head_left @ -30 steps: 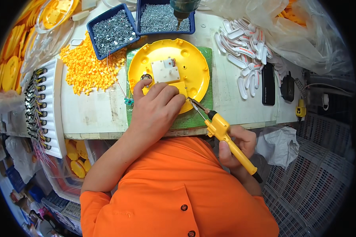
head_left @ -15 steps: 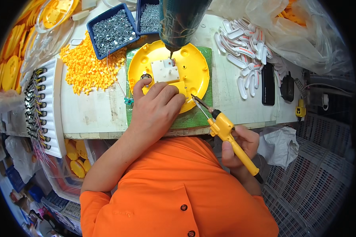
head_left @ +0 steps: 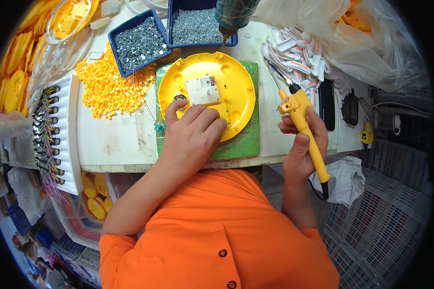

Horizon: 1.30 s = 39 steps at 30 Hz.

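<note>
A round yellow plastic shell (head_left: 241,98) lies on a green mat (head_left: 248,147) in front of me. Screwed-looking posts and a white gearbox-like block (head_left: 201,91) sit inside it, with a flat yellow cover (head_left: 222,111) beside the block. My left hand (head_left: 194,132) rests over the shell's near left side, fingers curled down onto the cover and thumb by a small round metal part (head_left: 179,98). To the right of the shell, my right hand (head_left: 306,139) is closed around a yellow soldering gun (head_left: 301,113), its tip pointing up and away from the shell.
A power screwdriver (head_left: 234,17) hangs above the far edge. Blue bins of screws (head_left: 139,43) stand behind, near small yellow pieces (head_left: 106,89). White strips (head_left: 299,53) and a black phone-like slab (head_left: 326,106) lie right. A white foam rack of wired parts (head_left: 71,139) stands left.
My right hand has lifted the soldering gun off the shell, up and to the right. The hanging screwdriver has moved up and back from the block. My left hand stays on the shell.
</note>
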Tool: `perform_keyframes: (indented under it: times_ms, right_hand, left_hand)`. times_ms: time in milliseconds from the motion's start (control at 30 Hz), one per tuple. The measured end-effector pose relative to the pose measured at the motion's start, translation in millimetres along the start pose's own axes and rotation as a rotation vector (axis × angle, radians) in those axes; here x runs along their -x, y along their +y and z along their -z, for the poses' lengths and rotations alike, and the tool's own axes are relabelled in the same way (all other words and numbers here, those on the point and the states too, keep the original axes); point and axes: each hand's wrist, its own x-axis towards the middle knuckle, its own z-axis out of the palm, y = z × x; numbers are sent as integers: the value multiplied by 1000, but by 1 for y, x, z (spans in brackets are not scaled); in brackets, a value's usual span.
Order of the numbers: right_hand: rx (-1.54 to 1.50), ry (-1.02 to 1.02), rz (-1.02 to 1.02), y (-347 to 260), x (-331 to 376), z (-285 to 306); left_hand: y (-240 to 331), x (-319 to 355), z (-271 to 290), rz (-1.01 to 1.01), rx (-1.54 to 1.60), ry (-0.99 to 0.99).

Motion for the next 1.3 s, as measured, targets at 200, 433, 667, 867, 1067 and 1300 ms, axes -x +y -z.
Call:
perform_keyframes:
  times_ms: [200,433,667,867,1067,1300]
  right_hand:
    - [-43,-110,-67,13,-14,-20]
    - [368,-222,157,33,-31,-42]
    - [541,-230,204,51,-29,-53]
    - [525,-216,157,50,-28,-54]
    - [511,-243,144,43,-12,-46]
    - [482,-285,135,31,7,-39]
  left_hand:
    - [0,0,2,0,-6,-25]
    - [-35,-11,53,46,193,-60]
    - [-93,22,86,-27,-149,-303]
    - [-97,31,103,-2,-236,-244]
    - [-108,35,152,151,-186,-104]
    - [-105,58,128,675,1104,269]
